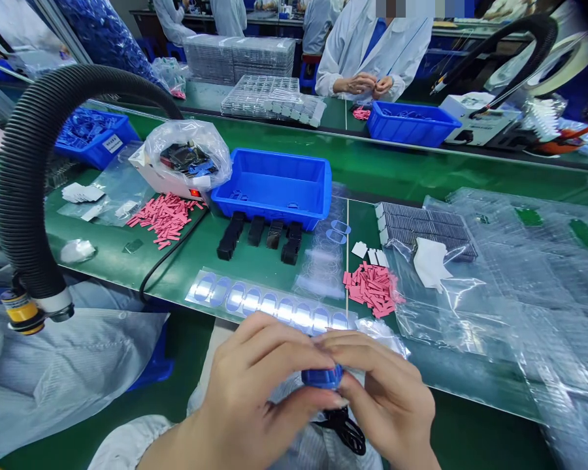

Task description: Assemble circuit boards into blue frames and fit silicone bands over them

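Left hand [252,398] and right hand [387,405] nearly closed, we pinch a small blue plastic part [322,377] (black cable [343,431] trailing beneath); this close handling seems to call for a steady grip next.

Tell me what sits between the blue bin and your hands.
In the head view, black blocks and a clear strip of ovals lie between the blue bin and the left hand and right hand.

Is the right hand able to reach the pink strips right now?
Probably yes: the right hand sits close below the pink strips, with only a crumpled clear plastic bag between, though it must first release the blue plastic part.
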